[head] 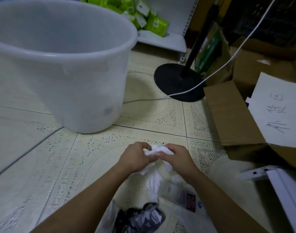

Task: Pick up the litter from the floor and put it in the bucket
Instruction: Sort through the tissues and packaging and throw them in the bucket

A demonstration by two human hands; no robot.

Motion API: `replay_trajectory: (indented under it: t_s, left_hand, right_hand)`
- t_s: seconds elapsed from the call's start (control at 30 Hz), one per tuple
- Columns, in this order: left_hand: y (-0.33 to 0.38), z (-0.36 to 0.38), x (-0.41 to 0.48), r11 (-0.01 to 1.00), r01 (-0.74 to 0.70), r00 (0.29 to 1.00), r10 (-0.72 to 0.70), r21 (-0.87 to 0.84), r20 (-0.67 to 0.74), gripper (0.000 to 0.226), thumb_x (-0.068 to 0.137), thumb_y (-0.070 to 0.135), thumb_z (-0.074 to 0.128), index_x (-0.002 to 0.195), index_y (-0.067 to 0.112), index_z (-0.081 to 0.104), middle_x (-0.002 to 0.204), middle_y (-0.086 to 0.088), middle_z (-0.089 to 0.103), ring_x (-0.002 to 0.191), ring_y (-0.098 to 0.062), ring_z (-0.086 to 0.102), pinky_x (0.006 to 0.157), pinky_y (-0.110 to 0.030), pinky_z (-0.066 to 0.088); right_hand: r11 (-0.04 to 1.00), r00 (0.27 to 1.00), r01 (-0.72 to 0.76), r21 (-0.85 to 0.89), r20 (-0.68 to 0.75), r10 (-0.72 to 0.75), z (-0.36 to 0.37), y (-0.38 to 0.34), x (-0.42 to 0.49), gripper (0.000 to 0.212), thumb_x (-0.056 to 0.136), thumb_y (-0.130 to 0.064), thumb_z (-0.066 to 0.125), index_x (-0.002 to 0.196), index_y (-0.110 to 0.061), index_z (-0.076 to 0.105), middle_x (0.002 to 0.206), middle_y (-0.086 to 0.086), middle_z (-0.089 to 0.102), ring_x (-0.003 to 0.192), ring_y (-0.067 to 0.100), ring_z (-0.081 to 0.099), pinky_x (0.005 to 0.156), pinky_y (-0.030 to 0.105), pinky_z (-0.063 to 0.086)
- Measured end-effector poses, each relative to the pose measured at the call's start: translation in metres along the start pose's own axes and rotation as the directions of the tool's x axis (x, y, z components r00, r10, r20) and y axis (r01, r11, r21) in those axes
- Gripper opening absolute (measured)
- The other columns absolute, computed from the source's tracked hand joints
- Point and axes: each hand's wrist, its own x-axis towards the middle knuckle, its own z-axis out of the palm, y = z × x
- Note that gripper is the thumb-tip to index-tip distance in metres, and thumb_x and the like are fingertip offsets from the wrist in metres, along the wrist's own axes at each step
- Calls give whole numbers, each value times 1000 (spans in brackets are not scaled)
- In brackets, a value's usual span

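Item 1: white tissue wad (pixel 154 150), crumpled, pinched between my left hand (pixel 135 157) and my right hand (pixel 175 157), both closed on it, just above the floor (pixel 93 157) in front of the bucket (pixel 60 64). Judged very light, soft, easily squashed, likely to tear or shed if pulled; best bunched tight in 1 fist, not held by an edge.

Item 2: more white paper (pixel 154 180), below my hands, on the side away from the bucket. Same handling expected.

Item 3: black crumpled wrapper (pixel 140 217) and clear plastic bag (pixel 108 221), farther from the bucket, nearest me. Thin, probably slippery; gather by scrunching.

Item 4: bucket, translucent white, upright, open top, well apart from my hands.
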Motion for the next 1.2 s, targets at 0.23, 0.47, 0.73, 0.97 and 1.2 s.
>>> replay_trajectory:
  t_s: [0.23,0.47,0.73,0.97,1.2]
  left_hand:
    - [-4,-5,-9,991,-116,991,112,59,70,31,88,40,61,66,18,58,59,3,55,55,-14,51,53,-27,34]
    - [-19,-21,-10,993,88,984,-74,-84,162,47,92,27,56,135,15,41,113,-9,63,81,-22,65,57,-26,53]
    - [8,-42,1,978,50,977,-90,-205,-192,20,99,16,40,101,11,59,78,-10,68,45,-19,60,33,-22,40]
    - [7,-50,-1,894,93,988,-28,-437,154,45,77,14,78,114,19,54,96,-9,51,72,-19,54,65,-32,55]
    - [-4,-44,-5,882,55,988,-115,-468,-100,18,78,-3,70,90,8,63,70,-10,57,51,-17,56,46,-25,49]
  right_hand:
    - [995,994,-97,27,-47,98,-14,1,-1,14,82,-27,70,92,-18,73,86,12,72,71,24,64,60,33,49]
    - [992,975,-105,74,-191,117,-39,9,-1,14,89,-18,61,93,-26,72,80,5,71,65,13,63,54,24,51]
    - [999,998,-34,38,-55,36,-21,-10,-6,18,85,-15,63,88,-30,71,86,0,72,69,6,64,56,18,51]
    - [996,992,90,15,93,-91,0,-30,-11,4,85,-22,66,84,-26,68,75,-7,69,66,2,62,55,16,46]
    - [999,999,42,9,23,-42,5,-25,-12,7,84,-23,64,82,-26,70,72,-11,67,64,0,59,59,21,45]
